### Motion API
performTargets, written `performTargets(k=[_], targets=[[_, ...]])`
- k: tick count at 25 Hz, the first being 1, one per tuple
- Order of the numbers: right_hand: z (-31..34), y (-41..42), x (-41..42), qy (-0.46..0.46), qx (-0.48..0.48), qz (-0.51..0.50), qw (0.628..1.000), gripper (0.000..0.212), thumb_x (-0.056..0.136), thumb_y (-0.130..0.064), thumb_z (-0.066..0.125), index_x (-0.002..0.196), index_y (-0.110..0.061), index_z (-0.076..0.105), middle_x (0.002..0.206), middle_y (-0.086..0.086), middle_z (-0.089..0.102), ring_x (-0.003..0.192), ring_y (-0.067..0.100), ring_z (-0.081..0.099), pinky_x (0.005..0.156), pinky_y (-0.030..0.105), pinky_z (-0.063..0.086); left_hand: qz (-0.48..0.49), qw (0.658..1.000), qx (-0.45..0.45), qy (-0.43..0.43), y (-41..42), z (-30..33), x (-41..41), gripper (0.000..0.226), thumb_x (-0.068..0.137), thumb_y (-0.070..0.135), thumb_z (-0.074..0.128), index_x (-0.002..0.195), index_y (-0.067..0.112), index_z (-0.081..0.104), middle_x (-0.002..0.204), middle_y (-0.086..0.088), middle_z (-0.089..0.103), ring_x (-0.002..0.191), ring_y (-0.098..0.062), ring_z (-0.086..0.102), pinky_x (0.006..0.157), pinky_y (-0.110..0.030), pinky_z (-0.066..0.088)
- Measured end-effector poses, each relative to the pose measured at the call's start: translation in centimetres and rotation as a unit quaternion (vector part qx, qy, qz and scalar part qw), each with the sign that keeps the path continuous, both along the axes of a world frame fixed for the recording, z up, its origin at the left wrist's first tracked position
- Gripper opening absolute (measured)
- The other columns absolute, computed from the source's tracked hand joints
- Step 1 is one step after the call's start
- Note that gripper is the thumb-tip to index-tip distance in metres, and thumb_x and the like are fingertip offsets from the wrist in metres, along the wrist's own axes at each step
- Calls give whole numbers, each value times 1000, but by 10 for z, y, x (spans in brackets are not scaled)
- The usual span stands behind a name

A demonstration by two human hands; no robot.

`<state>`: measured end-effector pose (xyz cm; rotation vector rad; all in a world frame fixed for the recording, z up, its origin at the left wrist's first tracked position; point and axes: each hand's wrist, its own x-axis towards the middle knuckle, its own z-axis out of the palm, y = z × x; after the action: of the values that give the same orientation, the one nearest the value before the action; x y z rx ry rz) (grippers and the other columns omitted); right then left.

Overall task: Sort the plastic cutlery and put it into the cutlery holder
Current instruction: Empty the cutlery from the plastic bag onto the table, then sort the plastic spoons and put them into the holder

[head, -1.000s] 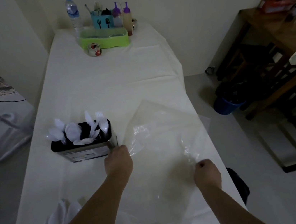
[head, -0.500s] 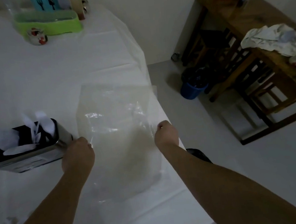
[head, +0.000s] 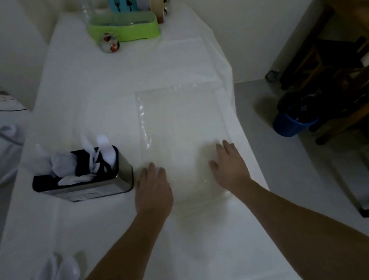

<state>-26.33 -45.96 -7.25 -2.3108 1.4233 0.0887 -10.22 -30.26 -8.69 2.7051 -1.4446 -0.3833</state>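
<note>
Both hands, left (head: 153, 186) and right (head: 227, 163), fingers spread and grasping nothing, flatten the emptied bag (head: 180, 126) beside the filled holder (head: 82, 176).

Green tray (head: 124, 31), clear bag (head: 180, 126), blue bucket (head: 290, 123)

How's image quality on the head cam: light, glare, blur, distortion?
Head view: dim, bluish-grey light; small glare streaks on the clear plastic bag; cutlery holder and its white cutlery soft, slightly motion-blurred; wide-angle lens bows the table edges; both hands flat, reasonably sharp.
</note>
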Motion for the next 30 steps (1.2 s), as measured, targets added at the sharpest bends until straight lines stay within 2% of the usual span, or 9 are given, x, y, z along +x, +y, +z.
performTargets(k=[3, 6, 10, 13, 17, 20, 23, 26, 30], targets=[[-15, 22, -3, 85, -42, 83, 992, 77, 96, -60, 25, 154, -11, 14, 164, 14, 8, 150, 34, 7, 119, 52, 16, -17, 999, 30, 14, 5, -3, -8, 56, 102, 33, 32, 153, 11, 24, 162, -17, 17, 149, -34, 15, 121, -46, 19], [-21, 25, -4, 114, -46, 97, 988, 86, 93, -67, 20, 155, -9, 6, 164, 17, 0, 150, 37, 1, 119, 55, 12, -32, 998, 48, 12, 9, -3, -6, 65, 101, 41, 32, 156, 12, 12, 164, -16, 8, 151, -34, 7, 122, -48, 16], [-14, 27, 0, 131, -52, 91, 986, 88, 93, -68, 23, 155, -8, 7, 163, 18, 3, 150, 38, 4, 119, 55, 14, -35, 998, 56, 13, 12, 6, -3, 69, 99, 42, 40, 155, 13, 13, 164, -14, 9, 151, -34, 6, 121, -48, 17], [0, 33, 6, 136, -69, 93, 984, 83, 96, -62, 27, 155, -6, 9, 163, 18, 6, 150, 38, 5, 120, 55, 14, -44, 998, 38, 16, 18, 19, -3, 69, 99, 41, 41, 155, 12, 13, 164, -13, 8, 151, -34, 7, 121, -47, 17], [22, 57, 24, 95, -86, 113, 985, 76, 98, -56, 32, 152, -4, 20, 161, 18, 18, 149, 37, 11, 120, 51, 19, -34, 999, 10, 27, 41, 39, -7, 66, 101, 42, 39, 156, 13, 16, 165, -13, 9, 151, -30, 8, 121, -43, 16], [38, 90, 45, 56, -82, 136, 986, 73, 98, -54, 35, 150, -4, 25, 159, 18, 23, 149, 37, 14, 120, 48, 21, -28, 999, -23, 16, 72, 58, -4, 63, 100, 40, 42, 153, 11, 23, 163, -14, 16, 151, -31, 13, 120, -44, 20], [54, 134, 63, 21, -83, 154, 984, 66, 99, -50, 39, 146, -4, 33, 155, 18, 31, 146, 37, 22, 118, 46, 25, -21, 998, -64, -1, 113, 76, 3, 56, 97, 37, 50, 144, 8, 40, 155, -17, 34, 145, -33, 28, 115, -44, 31], [64, 188, 74, -19, -86, 176, 980, 49, 98, -39, 46, 133, -6, 49, 140, 16, 47, 129, 35, 41, 106, 43, 38, 7, 993, -121, -11, 170, 86, 17, 46, 92, 31, 60, 130, 5, 57, 140, -19, 53, 132, -35, 47, 107, -44, 42], [62, 268, 81, -50, -59, 201, 977, 34, 94, -28, 51, 121, -10, 61, 121, 12, 56, 110, 31, 52, 92, 40, 48, 115, 984, -133, 3, 267, 90, 46, 34, 95, 26, 57, 124, 10, 60, 121, -11, 62, 111, -28, 57, 94, -40, 49]])
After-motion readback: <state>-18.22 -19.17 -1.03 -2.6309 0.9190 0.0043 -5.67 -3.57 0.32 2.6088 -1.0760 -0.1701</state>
